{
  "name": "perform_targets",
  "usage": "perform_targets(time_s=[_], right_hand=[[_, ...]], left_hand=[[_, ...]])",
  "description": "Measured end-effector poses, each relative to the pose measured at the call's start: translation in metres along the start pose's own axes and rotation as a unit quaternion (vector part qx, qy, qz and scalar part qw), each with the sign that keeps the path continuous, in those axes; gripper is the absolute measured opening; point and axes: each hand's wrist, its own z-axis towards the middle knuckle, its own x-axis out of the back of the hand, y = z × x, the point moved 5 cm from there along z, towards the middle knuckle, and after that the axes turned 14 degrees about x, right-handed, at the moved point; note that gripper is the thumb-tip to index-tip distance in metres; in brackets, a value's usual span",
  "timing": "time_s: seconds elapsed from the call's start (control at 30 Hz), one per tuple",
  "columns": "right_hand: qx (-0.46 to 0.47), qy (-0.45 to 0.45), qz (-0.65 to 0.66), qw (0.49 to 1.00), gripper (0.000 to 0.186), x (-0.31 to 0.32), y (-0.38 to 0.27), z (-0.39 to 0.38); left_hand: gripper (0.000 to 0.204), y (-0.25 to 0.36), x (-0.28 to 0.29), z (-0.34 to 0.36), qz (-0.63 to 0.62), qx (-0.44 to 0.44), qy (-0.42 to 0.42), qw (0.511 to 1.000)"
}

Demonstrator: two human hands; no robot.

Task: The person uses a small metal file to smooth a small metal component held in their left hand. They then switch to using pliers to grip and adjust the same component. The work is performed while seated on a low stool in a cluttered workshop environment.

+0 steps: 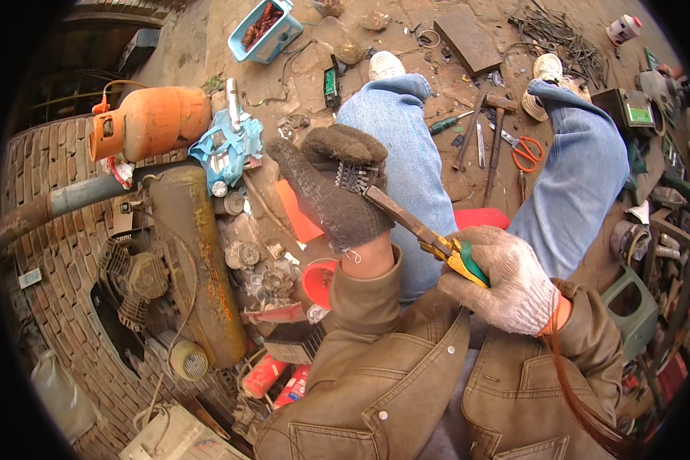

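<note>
My left hand point(326, 188) wears a dark, dirty glove. Its fingers curl around a small metallic part with a row of short teeth or pins point(352, 177); its exact kind is unclear. My right hand point(506, 280), in a pale knit glove, is closed on the yellow-and-green handles of pliers point(410, 218). The long worn jaws reach up and left, and their tip meets the part's edge; whether they grip it cannot be seen. Both hands are above my left thigh in blue jeans.
Between my feet lie a hammer point(500, 103), orange-handled scissors point(526, 152) and a green screwdriver point(450, 123). An orange gas cylinder point(157, 123) and a rusty tank point(195, 261) stand left. A blue basket point(266, 34) is ahead; a tangle of wires point(563, 46) lies far right.
</note>
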Motion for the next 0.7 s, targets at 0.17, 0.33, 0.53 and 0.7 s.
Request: perform_targets(time_s=[0.17, 0.33, 0.53, 0.7], right_hand=[[0.003, -0.001, 0.018, 1.0, 0.036, -0.004, 0.0, -0.004], [-0.044, -0.02, 0.079, 0.996, 0.039, -0.012, 0.001, -0.007], [-0.048, 0.013, 0.058, 0.997, 0.031, -0.008, -0.002, -0.004], [-0.045, 0.019, -0.017, 0.999, 0.027, -0.009, -0.004, -0.005]], left_hand=[[0.078, 0.002, -0.001, 0.0, 0.023, 0.012, -0.053, 0.998], [0.08, 0.001, -0.002, -0.002, 0.016, 0.01, -0.052, 0.998], [0.081, 0.004, -0.004, -0.004, 0.024, -0.009, -0.037, 0.999], [0.082, 0.013, -0.007, -0.012, 0.028, -0.071, -0.09, 0.993]])
